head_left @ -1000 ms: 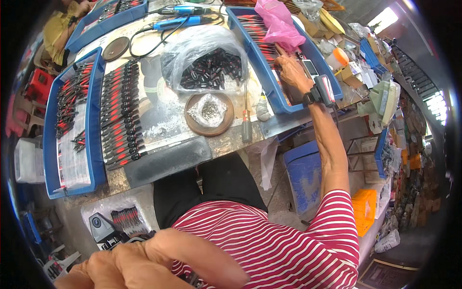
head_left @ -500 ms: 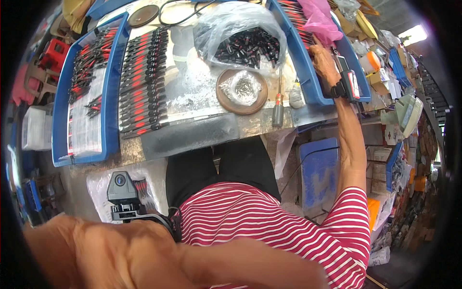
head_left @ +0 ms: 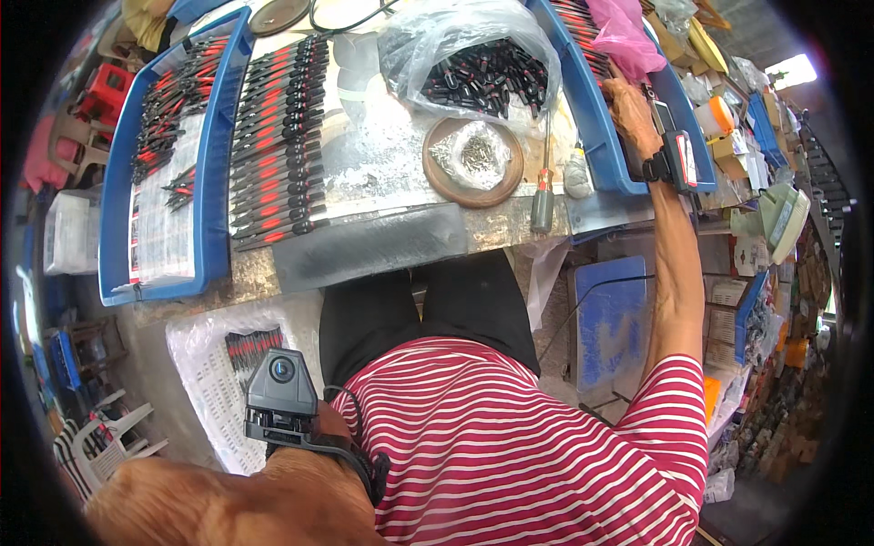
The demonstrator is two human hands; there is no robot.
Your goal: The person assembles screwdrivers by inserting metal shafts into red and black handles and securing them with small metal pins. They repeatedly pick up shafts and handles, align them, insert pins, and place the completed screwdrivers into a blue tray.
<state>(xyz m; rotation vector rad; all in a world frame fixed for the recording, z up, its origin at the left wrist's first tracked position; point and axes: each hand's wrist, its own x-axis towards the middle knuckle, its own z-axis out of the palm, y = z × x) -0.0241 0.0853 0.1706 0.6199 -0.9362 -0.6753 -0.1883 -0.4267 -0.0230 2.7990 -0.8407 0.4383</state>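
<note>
My right hand (head_left: 632, 116) reaches into the right blue tray (head_left: 594, 136), over slim red-and-black pen-like pieces (head_left: 583, 41) and beside a pink plastic bag (head_left: 625, 36). Its fingertips are not clear enough to show whether they grip a piece. Close to the head camera, at the lower left, is my left hand (head_left: 218, 505); its fingers lie outside the picture. A small camera (head_left: 280, 387) is strapped at that wrist. On the table's left lies a neat row of the same pen-like pieces (head_left: 278, 141).
Another blue tray (head_left: 214, 182) at left holds loose pieces. A clear bag of small black parts (head_left: 487, 77) stands mid-table, behind a brown dish (head_left: 473, 164) with a bag of tiny metal parts. A screwdriver (head_left: 543, 205) lies near the edge. Below left is a plastic-covered bundle (head_left: 214, 391).
My left hand has pulled down and left; a finger that stretched across the lower edge is gone. My right hand stays in the tray. The table has shifted slightly rightward in view.
</note>
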